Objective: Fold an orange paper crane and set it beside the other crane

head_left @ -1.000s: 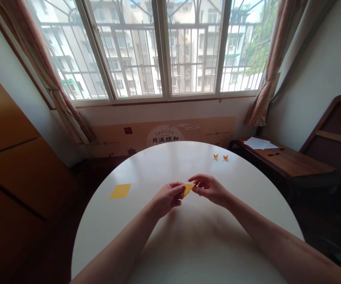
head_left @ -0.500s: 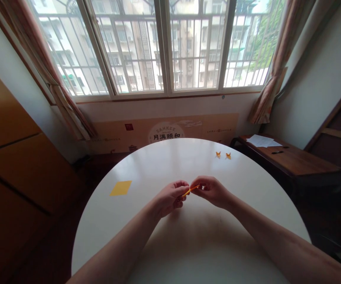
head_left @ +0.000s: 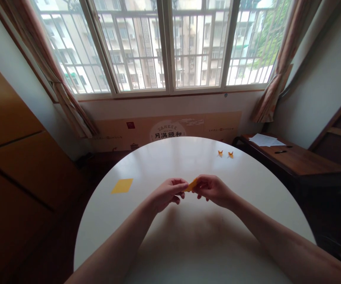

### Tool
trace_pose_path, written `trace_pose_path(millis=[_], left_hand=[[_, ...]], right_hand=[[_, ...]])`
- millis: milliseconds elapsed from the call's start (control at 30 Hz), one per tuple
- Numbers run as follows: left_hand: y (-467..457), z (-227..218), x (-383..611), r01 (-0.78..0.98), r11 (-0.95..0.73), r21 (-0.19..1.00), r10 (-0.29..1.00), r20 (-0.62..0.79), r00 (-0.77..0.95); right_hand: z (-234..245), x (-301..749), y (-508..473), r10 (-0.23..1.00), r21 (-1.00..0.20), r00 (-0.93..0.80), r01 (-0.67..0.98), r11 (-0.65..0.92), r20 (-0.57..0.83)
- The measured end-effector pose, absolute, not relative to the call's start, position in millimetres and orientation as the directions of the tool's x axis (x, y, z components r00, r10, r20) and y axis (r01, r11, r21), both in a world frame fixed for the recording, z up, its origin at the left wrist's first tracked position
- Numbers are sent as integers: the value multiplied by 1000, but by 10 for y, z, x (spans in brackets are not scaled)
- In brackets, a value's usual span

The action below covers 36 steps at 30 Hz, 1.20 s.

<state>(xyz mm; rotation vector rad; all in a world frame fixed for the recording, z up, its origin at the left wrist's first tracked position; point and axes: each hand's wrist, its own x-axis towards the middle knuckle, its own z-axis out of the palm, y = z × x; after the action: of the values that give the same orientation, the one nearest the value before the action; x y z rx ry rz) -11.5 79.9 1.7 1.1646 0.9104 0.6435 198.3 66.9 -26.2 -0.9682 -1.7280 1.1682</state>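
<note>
Between my two hands, above the round white table point(head_left: 155, 157), is a small piece of folded orange-yellow paper point(head_left: 191, 185). My left hand point(head_left: 170, 194) pinches its left end between thumb and fingers. The other end is gripped by my right hand point(head_left: 211, 190), whose fingers cover part of it. A flat yellow paper sheet point(head_left: 122, 186) lies on the table to the left. Farther back on the right stand two small folded orange paper figures, a left one point(head_left: 220, 153) and a right one point(head_left: 231, 154).
Beyond the table's right edge is a low wooden side table point(head_left: 300, 157) with white papers point(head_left: 265, 140) and a black pen point(head_left: 280, 152). A wooden cabinet point(head_left: 7, 138) stands at left. Barred windows and a printed cardboard panel point(head_left: 114, 126) are behind the table.
The folded paper has turned in my fingers, so a broader face now shows instead of a thin edge. Both hands still grip it. The view has shifted slightly.
</note>
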Motion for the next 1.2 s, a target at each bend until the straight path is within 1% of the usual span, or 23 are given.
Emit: trace_pose_path(millis=[267, 467, 633, 967, 1200], left_hand=[[809, -6, -119, 40, 209, 977, 815, -196, 544], [807, -8, -113, 76, 102, 992, 821, -127, 556], [806, -17, -107, 61, 48, 997, 818, -74, 571], [755, -17, -62, 7, 91, 996, 806, -78, 586], [740, 1, -48, -125, 205, 971, 804, -94, 588]], right_hand=[[-270, 1977, 662, 916, -961, -350, 116, 253, 199], [-270, 1986, 664, 912, -952, -337, 114, 285, 233], [-265, 1987, 657, 911, -945, -323, 117, 307, 256], [-241, 1973, 641, 915, -951, -322, 106, 291, 244], [-221, 1969, 629, 898, -949, -338, 41, 313, 282]])
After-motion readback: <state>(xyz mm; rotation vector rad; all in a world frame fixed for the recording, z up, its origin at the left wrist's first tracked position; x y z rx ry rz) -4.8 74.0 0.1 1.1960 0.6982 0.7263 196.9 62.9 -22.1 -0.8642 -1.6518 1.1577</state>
